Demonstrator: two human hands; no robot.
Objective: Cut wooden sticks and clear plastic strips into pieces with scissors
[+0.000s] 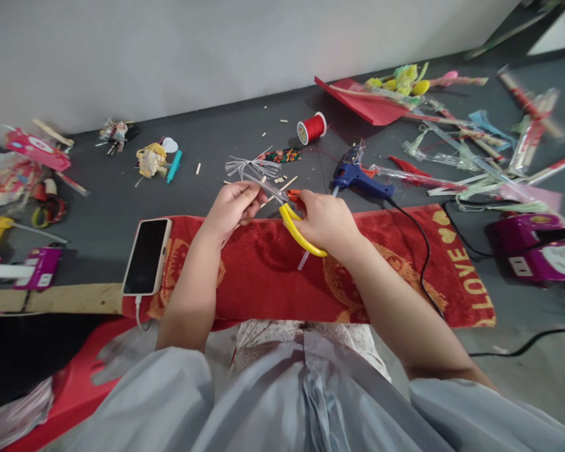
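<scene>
My right hand grips yellow-handled scissors, their blades pointing up and left. My left hand pinches a bundle of thin clear plastic strips whose ends fan out above the fingers. The scissor blades meet the strips just right of my left fingers. Both hands hover over the far edge of a red towel lettered "LOVE", spread on the dark floor in front of my lap.
A blue glue gun with a black cord lies right of my hands; a red thread spool sits behind. A phone rests on the towel's left end. Craft scraps, sticks and ribbon bundles fill the right; a purple box stands far right.
</scene>
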